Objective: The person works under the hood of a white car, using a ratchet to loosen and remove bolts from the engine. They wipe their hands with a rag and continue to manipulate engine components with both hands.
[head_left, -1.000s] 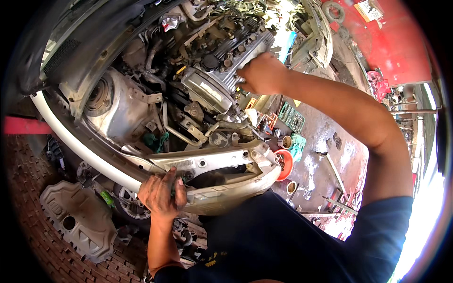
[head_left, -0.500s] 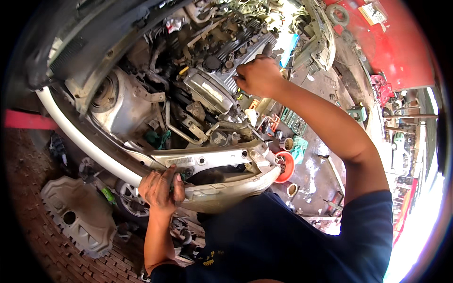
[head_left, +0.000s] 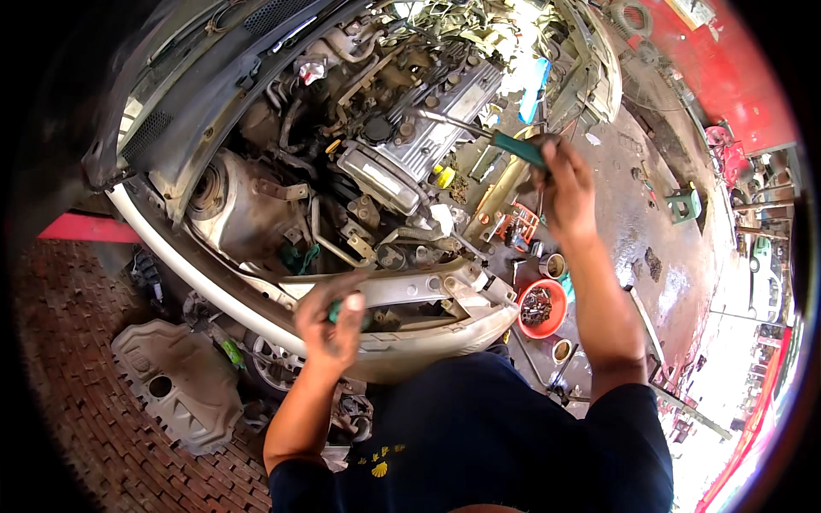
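My right hand point(head_left: 571, 190) is closed round the green handle of a screwdriver point(head_left: 516, 147). Its thin metal shaft points left, across the ribbed metal engine cover point(head_left: 445, 120) in the open engine bay. Blurred by motion, my left hand point(head_left: 329, 325) is over the front crossmember point(head_left: 409, 291) of the car. A small dark green rounded thing point(head_left: 348, 309) shows between its thumb and fingers; its kind I cannot make out.
An orange-red bowl point(head_left: 558, 323) of small metal parts stands on the floor, with an orange tool rack point(head_left: 518, 226) beyond it. A large moulded cover point(head_left: 180, 385) lies on the bricks at left. A green stool point(head_left: 683, 206) stands at far right.
My right hand has drawn back from the engine cover toward the right, and the screwdriver now shows in it. My left hand has lifted off the crossmember with the green thing. The view has shifted slightly.
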{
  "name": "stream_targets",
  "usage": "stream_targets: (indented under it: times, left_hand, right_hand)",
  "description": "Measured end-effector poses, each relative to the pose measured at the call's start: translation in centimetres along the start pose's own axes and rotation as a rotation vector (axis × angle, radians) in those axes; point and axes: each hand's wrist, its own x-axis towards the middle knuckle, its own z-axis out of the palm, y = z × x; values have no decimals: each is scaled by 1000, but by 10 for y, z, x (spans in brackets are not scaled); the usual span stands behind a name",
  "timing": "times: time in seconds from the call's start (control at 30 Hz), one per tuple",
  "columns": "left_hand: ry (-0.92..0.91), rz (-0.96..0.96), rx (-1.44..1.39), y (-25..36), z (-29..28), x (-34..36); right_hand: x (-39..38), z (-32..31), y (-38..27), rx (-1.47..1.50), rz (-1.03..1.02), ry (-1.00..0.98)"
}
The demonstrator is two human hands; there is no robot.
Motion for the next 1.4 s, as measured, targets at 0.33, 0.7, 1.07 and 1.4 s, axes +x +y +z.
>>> stream_targets:
  times: [0.33,0.7,1.07,1.4]
  left_hand:
    - [14,-412,-506,26,44,118]
    - [54,-73,145,-39,-30,209]
    - [-51,176,744,-55,-56,209]
    - [12,267,802,-66,-60,212]
  right_hand:
    - [-54,107,-15,-525,-637,-625]
    - [192,212,99,-1274,-361,-888]
    - [197,257,169,-1444,-382,-866]
    - [187,236,158,-1298,-618,-844]
